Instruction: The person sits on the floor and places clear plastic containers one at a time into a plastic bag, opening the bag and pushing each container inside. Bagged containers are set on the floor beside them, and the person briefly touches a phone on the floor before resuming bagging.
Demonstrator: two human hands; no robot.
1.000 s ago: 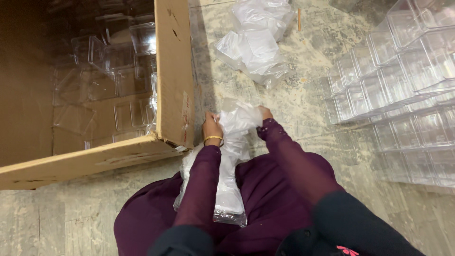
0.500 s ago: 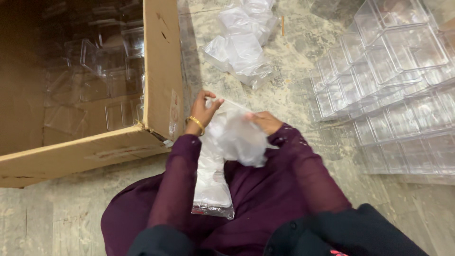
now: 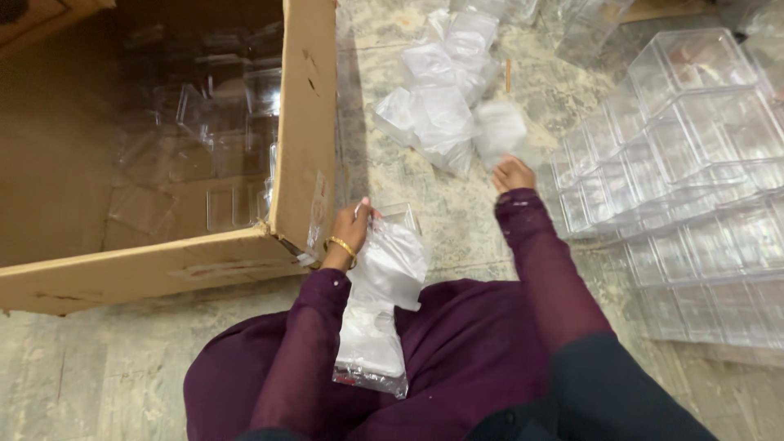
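Note:
My left hand (image 3: 353,229) grips the top of a clear plastic box wrapped in a thin white plastic bag (image 3: 384,278), held over my lap beside the corner of the cardboard box. My right hand (image 3: 512,174) reaches forward over the floor, fingers curled, just behind a crumpled white plastic wrapper (image 3: 500,129) that is blurred in the air at its fingertips. Whether the hand touches the wrapper is unclear. More crumpled wrappers (image 3: 437,106) lie in a pile ahead.
A large open cardboard box (image 3: 306,122) holding several clear plastic boxes stands at the left. Rows of stacked clear plastic containers (image 3: 694,188) fill the right side. The floor is pale speckled stone. A clear bag piece (image 3: 371,351) lies on my lap.
My right hand has left the wrapped box and swung forward to the right with a crumpled wrapper toward the pile. The left hand keeps hold of the wrapped box.

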